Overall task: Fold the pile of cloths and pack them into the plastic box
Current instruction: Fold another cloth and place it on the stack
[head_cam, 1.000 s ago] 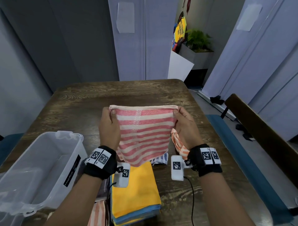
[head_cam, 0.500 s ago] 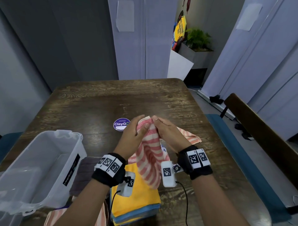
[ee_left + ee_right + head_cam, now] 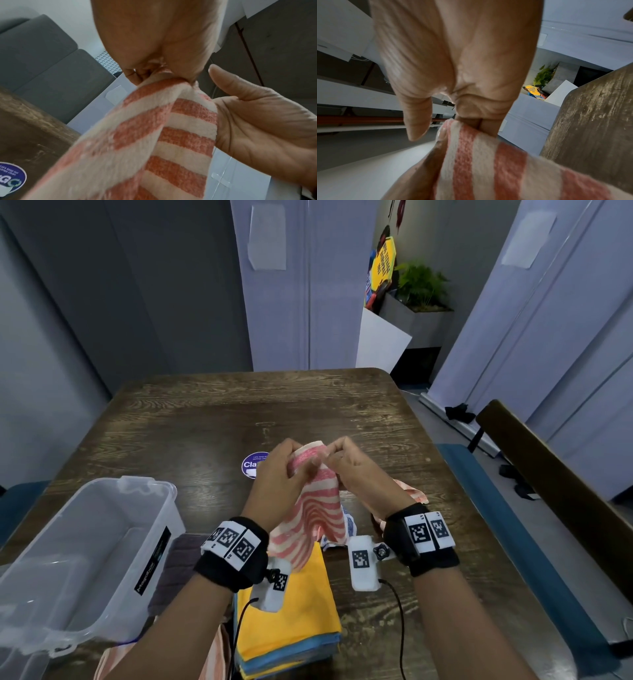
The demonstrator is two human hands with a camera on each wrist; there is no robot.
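Mid-frame, pinched at its top edge between curled fingers of left hand (image 3: 278,475) and right hand (image 3: 359,475): pink-striped cloth (image 3: 317,508), hanging over the yellow-topped folded stack (image 3: 291,611) at lower centre. Lower left on the wooden table (image 3: 191,422): clear plastic box (image 3: 150,484).

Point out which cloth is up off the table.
The pink-striped cloth, gripped by left hand and right hand; the yellow cloth lies flat on a stack.
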